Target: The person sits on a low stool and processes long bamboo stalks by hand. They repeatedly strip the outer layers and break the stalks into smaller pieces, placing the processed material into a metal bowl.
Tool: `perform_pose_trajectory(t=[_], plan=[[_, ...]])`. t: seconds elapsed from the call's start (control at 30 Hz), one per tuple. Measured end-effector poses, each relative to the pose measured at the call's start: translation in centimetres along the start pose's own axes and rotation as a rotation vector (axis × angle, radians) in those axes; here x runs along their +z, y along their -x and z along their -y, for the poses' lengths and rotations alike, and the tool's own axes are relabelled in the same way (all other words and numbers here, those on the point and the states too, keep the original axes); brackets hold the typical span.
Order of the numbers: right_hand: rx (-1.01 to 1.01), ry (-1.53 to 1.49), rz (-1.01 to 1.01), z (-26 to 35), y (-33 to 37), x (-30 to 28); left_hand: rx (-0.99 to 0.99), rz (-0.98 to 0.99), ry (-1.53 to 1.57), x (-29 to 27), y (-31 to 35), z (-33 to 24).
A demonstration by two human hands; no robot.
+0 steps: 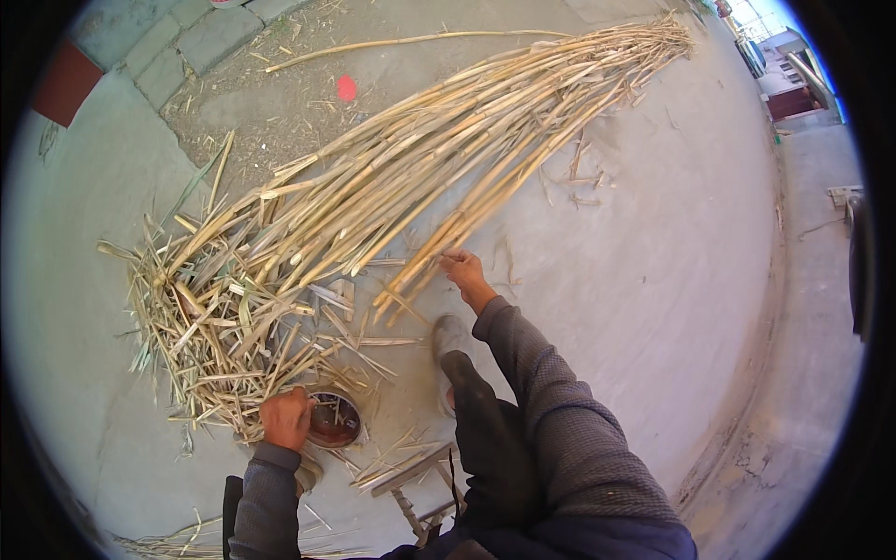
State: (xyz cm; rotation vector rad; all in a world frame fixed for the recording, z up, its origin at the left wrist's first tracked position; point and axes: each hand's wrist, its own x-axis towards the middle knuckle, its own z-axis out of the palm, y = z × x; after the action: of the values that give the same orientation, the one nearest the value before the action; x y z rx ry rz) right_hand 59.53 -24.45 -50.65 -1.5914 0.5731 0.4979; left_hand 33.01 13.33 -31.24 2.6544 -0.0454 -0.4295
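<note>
A long bundle of dry, yellow-brown stalks lies slantwise on the ground, its cut ends toward me. At its near right edge my right hand is closed, with fingertips pinched on a stalk. My left hand is in a fist beside a round dark brown bowl, close against its rim. What that fist holds, if anything, is hidden. Some short stalk pieces show inside the bowl. Left of it spreads a heap of short broken stalk pieces and husks.
A low wooden stool with stalk scraps stands between my legs. My shoe is close to the stalk ends. One loose stalk lies beyond the bundle, near a red scrap. Paving blocks edge the far left.
</note>
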Motion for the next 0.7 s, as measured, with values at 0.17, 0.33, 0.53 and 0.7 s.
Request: perform_pose_trajectory(t=[0.17, 0.33, 0.53, 0.7], plan=[[-0.029, -0.061, -0.168, 3.6, 2.8, -0.3, 0.038, -0.053, -0.2, -4.5, -1.7, -1.4], [-0.081, -0.21, 0.016, 12.4, 7.7, -0.8, 0.054, -0.19, -0.1, -13.2, -0.1, -5.4], [-0.123, -0.351, 0.404, 22.6, 19.1, 6.4, 0.183, -0.527, -0.155, -22.3, 3.4, -13.2], [-0.093, -0.357, 0.565, 25.6, 30.6, 13.7, 0.15, -0.564, -0.435, -25.0, 5.2, -15.9]])
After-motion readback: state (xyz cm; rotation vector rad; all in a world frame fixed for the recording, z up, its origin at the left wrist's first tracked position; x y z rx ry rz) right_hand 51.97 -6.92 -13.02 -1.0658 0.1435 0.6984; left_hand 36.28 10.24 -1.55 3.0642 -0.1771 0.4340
